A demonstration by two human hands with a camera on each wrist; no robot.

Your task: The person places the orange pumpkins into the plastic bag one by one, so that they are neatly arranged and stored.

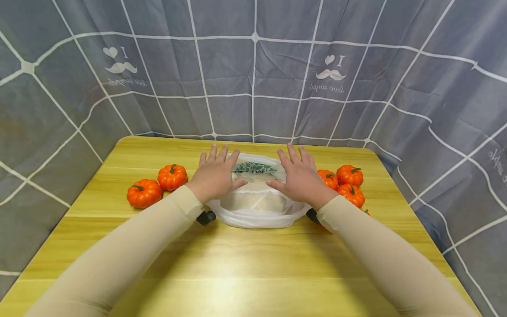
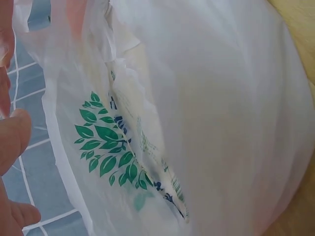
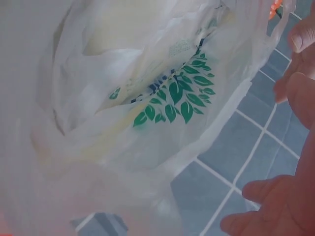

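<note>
The white bag (image 1: 257,202) already sits spread on the worktop (image 1: 253,264), between the left hand (image 1: 215,176) and right hand (image 1: 301,178), which stand apart, fingers splayed, gripping nothing (contact with the bag is unclear). Two pumpkins (image 1: 144,193) on the left and a cluster of pumpkins (image 1: 350,194) on the right remain outside it. The widest room is nearside; beyond the far edge hangs a grey curtain (image 1: 283,66)

Bare left hand (image 1: 215,178) plus right hand (image 1: 302,178): two. Translucent white leaf-printed plastic bag (image 1: 257,220): one. Glossy orange ribbed pumpkins (image 1: 145,194): at least six, some partly hidden. Yellow wood-grain table (image 1: 237,259): one. Small black wrist devices (image 1: 205,217): two.
</note>
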